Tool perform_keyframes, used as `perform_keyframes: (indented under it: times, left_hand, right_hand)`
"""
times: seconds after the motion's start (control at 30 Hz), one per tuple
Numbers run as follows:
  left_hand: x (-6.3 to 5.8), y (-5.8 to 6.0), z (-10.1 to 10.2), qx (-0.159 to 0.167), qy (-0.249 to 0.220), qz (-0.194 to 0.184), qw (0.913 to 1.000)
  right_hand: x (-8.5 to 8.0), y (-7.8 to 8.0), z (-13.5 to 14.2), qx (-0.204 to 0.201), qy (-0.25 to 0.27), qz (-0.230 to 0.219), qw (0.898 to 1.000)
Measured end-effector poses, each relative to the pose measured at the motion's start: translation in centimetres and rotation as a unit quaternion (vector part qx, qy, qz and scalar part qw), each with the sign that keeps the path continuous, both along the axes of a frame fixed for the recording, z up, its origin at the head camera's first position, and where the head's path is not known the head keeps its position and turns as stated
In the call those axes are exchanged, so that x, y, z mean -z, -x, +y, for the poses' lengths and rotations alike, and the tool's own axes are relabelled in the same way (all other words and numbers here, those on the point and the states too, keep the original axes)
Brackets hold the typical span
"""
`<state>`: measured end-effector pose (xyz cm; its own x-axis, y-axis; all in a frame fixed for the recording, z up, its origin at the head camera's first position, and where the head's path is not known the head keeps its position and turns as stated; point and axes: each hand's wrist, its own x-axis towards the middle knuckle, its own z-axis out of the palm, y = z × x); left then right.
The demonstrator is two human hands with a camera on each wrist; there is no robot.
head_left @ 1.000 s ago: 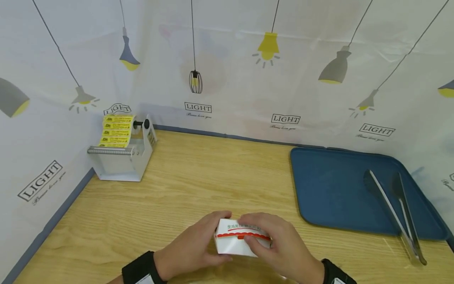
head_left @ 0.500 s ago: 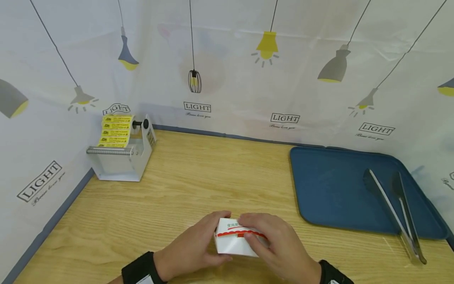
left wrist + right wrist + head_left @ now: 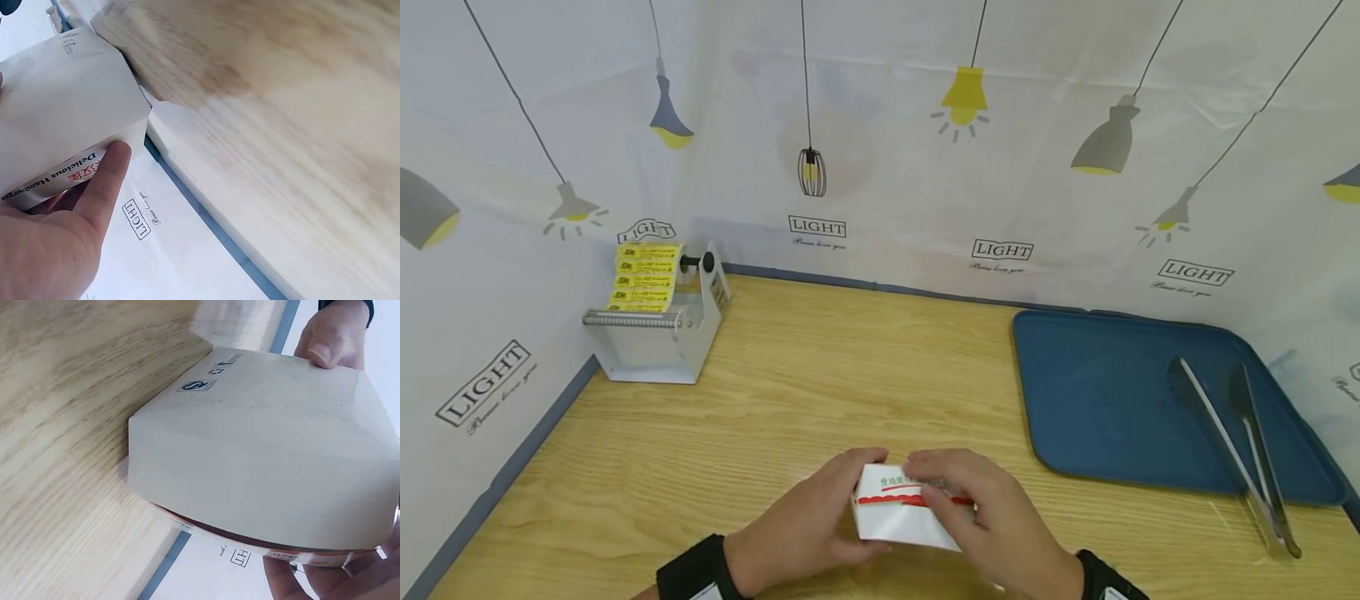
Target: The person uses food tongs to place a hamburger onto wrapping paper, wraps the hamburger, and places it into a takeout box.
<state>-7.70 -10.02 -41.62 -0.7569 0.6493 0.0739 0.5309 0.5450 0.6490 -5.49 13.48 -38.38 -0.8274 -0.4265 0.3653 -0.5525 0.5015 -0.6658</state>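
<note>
Between both hands, near the table's front, is a white hamburger box [image 3: 898,527] with a red scalloped band and green lettering on its lid. My left hand [image 3: 808,527] grips its left end; in the left wrist view a finger lies along the printed "Delicious Hamburger" side. My right hand [image 3: 1000,521] holds the right part, fingers over the lid and thumb at the front seam, covering part of the red tab. In the right wrist view the box's plain underside [image 3: 250,437] faces the camera, with a thin dark gap along the lid seam.
A label dispenser [image 3: 655,342] with a roll of yellow labels [image 3: 643,277] stands at the back left. On the right lies a blue tray [image 3: 1105,400], with metal tongs [image 3: 1225,454] whose end reaches over its front edge. A white printed sheet [image 3: 895,167] backs the wooden table [image 3: 820,358].
My right thumb has shifted slightly at the front seam, covering more of the red tab. The box has tipped a little and more lid lettering shows than half a second ago. My left hand keeps its grip.
</note>
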Motion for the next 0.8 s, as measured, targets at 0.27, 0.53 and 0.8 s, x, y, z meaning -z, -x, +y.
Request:
perform_keyframes:
  times: [0.27,0.53,0.8]
  left_hand:
    - [0.3,-0.4,0.1,-0.002,0.002,0.035,0.9994]
    - [0.2,-0.5,0.1,-0.014,0.002,0.027,0.9995]
    - [0.1,-0.4,-0.2,-0.024,-0.008,0.003,0.9997]
  right_hand:
    - [0.3,-0.2,0.0,-0.007,0.013,-0.023,1.000]
    - [0.2,-0.5,0.3,-0.010,-0.020,-0.049,0.999]
    - [-0.2,-1.4,1.8,0.027,-0.072,-0.102,0.992]
